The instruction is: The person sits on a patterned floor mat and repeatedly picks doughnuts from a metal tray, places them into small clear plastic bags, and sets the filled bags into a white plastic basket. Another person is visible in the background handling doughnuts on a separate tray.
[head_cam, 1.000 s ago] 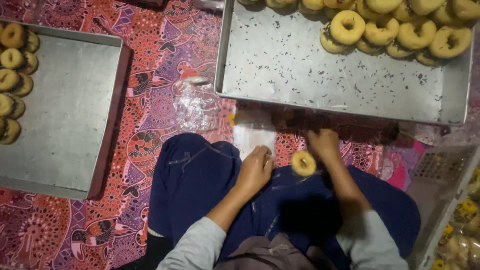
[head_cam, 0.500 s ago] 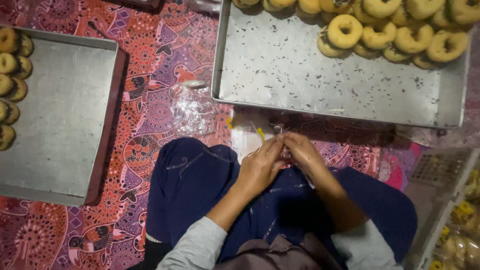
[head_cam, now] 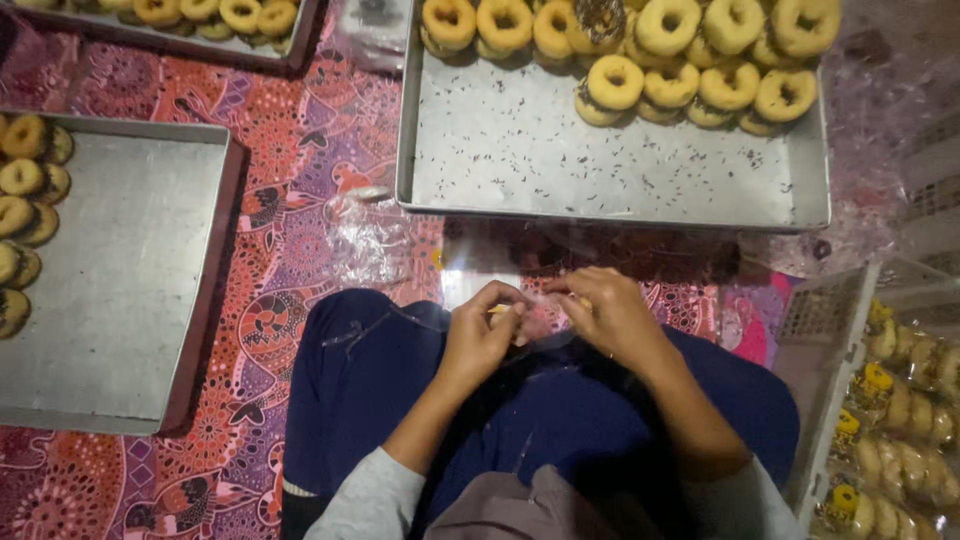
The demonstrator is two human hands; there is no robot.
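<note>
**Both hands pinch a clear wrapper over the lap**

The person sits on a patterned red mat [head_cam: 290, 240] with dark blue trousers [head_cam: 380, 370] filling the lower middle of the head view. The left hand [head_cam: 480, 340] and the right hand [head_cam: 610, 315] meet just above the knees, close to the near edge of the big metal tray [head_cam: 600, 170]. Their fingers are curled and pinched onto a thin clear plastic wrapper [head_cam: 535, 305] held between them; a small yellowish piece shows at the left fingertips, too hidden to tell what it is.

At the far edge of that tray, ring doughnuts [head_cam: 680, 60] lie in overlapping rows, while its near part is bare metal dotted with dark specks. A second metal tray [head_cam: 130, 290] lies at the left edge of the mat, with more doughnuts [head_cam: 25, 210] along its left side. A third tray [head_cam: 180, 30] sits at the far left corner. A loose clear plastic sheet [head_cam: 370, 240] lies on the mat between the trays. At the right edge, a white crate [head_cam: 830, 330] holds bagged doughnuts [head_cam: 900, 430].
</note>
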